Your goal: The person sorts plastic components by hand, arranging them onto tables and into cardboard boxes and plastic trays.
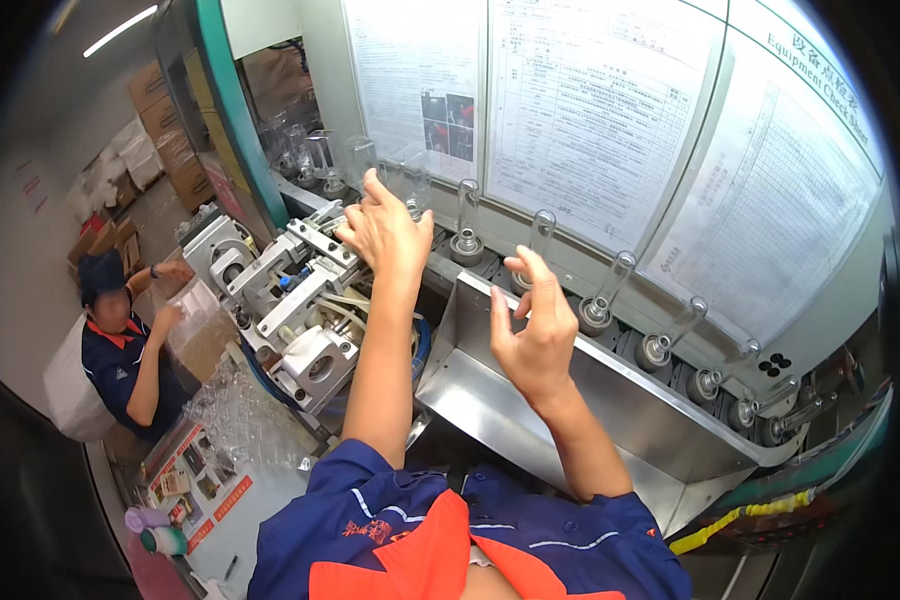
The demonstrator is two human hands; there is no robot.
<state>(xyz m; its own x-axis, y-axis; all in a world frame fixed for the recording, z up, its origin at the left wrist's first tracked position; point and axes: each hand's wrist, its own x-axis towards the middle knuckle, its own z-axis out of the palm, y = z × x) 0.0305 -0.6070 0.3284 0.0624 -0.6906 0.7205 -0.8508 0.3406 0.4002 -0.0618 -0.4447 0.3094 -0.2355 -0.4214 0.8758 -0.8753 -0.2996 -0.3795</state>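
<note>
My left hand (385, 228) is raised over the near side of a row of holders, its fingers apart and nothing visible in it. Just behind its fingertips stands a clear wide container (410, 172), partly hidden. My right hand (538, 335) hovers above a metal trough, fingers curved and thumb apart, with no object between them. Beyond it a clear narrow tube (542, 232) stands in a holder largely covered by the hand. Between both hands another clear tube (467, 208) rises upright from a round metal holder (466, 246).
Several more tubes (612, 280) continue along the row to the right. The steel trough (610, 400) lies in front of them. A metal mechanism (305, 300) stands left of my left forearm. Clear containers (245, 410) pile on a table, beside a co-worker (130, 350) at a box.
</note>
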